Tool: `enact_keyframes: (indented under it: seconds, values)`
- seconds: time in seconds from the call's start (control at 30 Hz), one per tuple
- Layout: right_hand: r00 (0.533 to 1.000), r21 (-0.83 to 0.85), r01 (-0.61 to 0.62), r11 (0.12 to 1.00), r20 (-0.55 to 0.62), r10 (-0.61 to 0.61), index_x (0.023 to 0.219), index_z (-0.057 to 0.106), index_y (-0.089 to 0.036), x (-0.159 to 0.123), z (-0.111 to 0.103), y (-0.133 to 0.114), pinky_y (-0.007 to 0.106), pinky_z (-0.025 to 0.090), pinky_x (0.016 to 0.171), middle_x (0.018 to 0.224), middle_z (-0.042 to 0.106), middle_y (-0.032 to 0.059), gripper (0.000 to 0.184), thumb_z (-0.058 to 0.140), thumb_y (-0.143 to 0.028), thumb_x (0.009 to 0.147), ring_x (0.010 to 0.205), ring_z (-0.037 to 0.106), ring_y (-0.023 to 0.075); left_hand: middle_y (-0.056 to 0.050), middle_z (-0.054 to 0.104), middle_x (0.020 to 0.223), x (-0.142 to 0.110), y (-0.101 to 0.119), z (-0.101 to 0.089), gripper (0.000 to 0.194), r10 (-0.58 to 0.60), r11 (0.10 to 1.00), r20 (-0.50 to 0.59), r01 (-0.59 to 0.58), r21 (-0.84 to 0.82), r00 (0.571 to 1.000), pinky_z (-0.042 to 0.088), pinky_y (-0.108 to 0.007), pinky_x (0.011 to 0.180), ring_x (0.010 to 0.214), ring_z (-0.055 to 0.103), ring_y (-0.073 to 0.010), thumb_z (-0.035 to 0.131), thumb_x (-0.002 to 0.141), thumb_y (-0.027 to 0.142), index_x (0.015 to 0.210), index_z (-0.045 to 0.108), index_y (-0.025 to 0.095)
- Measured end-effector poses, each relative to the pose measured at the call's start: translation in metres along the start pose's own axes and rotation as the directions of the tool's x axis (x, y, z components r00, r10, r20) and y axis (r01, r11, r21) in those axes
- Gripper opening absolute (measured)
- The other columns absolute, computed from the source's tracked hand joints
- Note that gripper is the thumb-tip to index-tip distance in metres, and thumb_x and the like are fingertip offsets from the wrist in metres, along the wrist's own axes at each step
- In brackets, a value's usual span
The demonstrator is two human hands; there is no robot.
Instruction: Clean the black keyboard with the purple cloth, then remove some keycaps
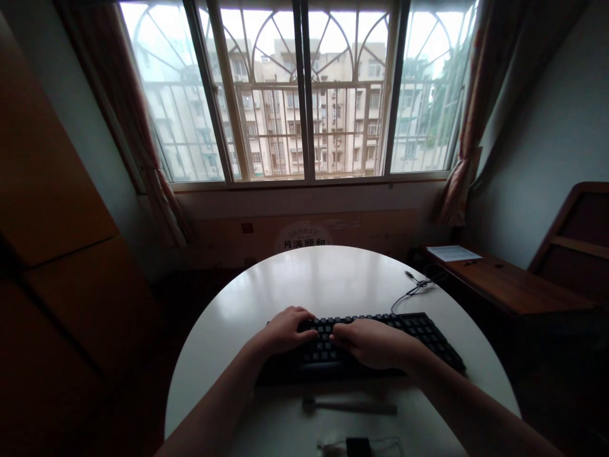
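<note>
A black keyboard (323,368) lies across the white round table, its near edge towards me. My left hand (288,330) is on its left part, fingers bent over the far edge and thumb reaching onto the keys. Over the middle keys is my right hand (364,339), its fingers curled together in a pinch; whatever may be between the fingertips is hidden. Both hands cover some of the keys. On the near side of the keyboard lies a thin, long-handled tool with a dark end (349,406), dim and blurred, possibly a brush.
The white table (333,273) has a curved edge. A cable (413,289) runs from the keyboard's back, bundled at the right. Near me sits a small dark block with wire loops (358,447). A wooden bench (514,289) holds a paper sheet (454,253), right of the table.
</note>
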State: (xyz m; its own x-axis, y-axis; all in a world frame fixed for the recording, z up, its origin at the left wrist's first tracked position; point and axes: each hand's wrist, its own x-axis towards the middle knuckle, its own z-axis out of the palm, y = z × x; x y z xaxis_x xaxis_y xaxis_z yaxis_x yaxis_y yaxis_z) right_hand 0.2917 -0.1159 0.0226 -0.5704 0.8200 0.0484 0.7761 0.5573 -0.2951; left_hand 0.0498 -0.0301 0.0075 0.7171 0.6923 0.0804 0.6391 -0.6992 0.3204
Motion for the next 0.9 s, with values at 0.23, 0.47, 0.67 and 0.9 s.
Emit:
enact_keyframes:
  seconds: [0.23, 0.47, 0.67, 0.9]
  values:
    - [1.0, 0.074, 0.005, 0.997, 0.0, -0.005, 0.101, 0.06, -0.022, 0.001, -0.002, 0.003, 0.027, 0.032, 0.061, 0.089, 0.069, 0.0068, 0.027, 0.039, -0.039, 0.099, 0.074, 0.059, 0.0193, -0.008, 0.066, 0.116, 0.0, -0.001, 0.001, 0.039, -0.003, 1.0, -0.003, 0.003, -0.003, 1.0, 0.045, -0.036, 0.093, 0.11, 0.057, -0.028, 0.059, 0.086, 0.05, 0.114, 0.068, 0.024]
    - [0.999, 0.087, -0.007, 0.996, 0.035, 0.004, 0.101, 0.061, -0.021, 0.0, -0.008, 0.003, 0.026, 0.031, 0.06, 0.086, 0.068, 0.0059, 0.029, 0.04, -0.04, 0.099, 0.073, 0.057, 0.0189, -0.008, 0.066, 0.117, 0.0, -0.002, 0.001, 0.039, 0.0, 1.0, 0.007, 0.0, -0.001, 1.0, 0.045, -0.037, 0.094, 0.11, 0.057, -0.0283, 0.059, 0.086, 0.049, 0.115, 0.067, 0.024]
    - [0.998, 0.133, -0.008, 0.991, 0.064, -0.001, 0.102, 0.06, -0.021, 0.0, -0.011, 0.006, 0.025, 0.033, 0.061, 0.088, 0.067, 0.0045, 0.026, 0.041, -0.039, 0.098, 0.074, 0.057, 0.0174, -0.008, 0.065, 0.118, 0.001, -0.004, 0.002, 0.039, -0.001, 1.0, 0.002, 0.001, -0.013, 1.0, 0.045, -0.037, 0.095, 0.111, 0.056, -0.028, 0.059, 0.086, 0.049, 0.115, 0.067, 0.024]
    - [0.999, 0.073, -0.001, 0.997, 0.033, -0.002, 0.101, 0.06, -0.021, 0.0, -0.007, 0.003, 0.026, 0.03, 0.058, 0.083, 0.066, 0.0049, 0.03, 0.036, -0.04, 0.1, 0.068, 0.054, 0.0169, -0.008, 0.066, 0.117, 0.002, -0.002, 0.001, 0.041, 0.002, 1.0, 0.001, -0.002, -0.016, 1.0, 0.045, -0.036, 0.094, 0.11, 0.057, -0.0276, 0.059, 0.086, 0.051, 0.115, 0.067, 0.024]
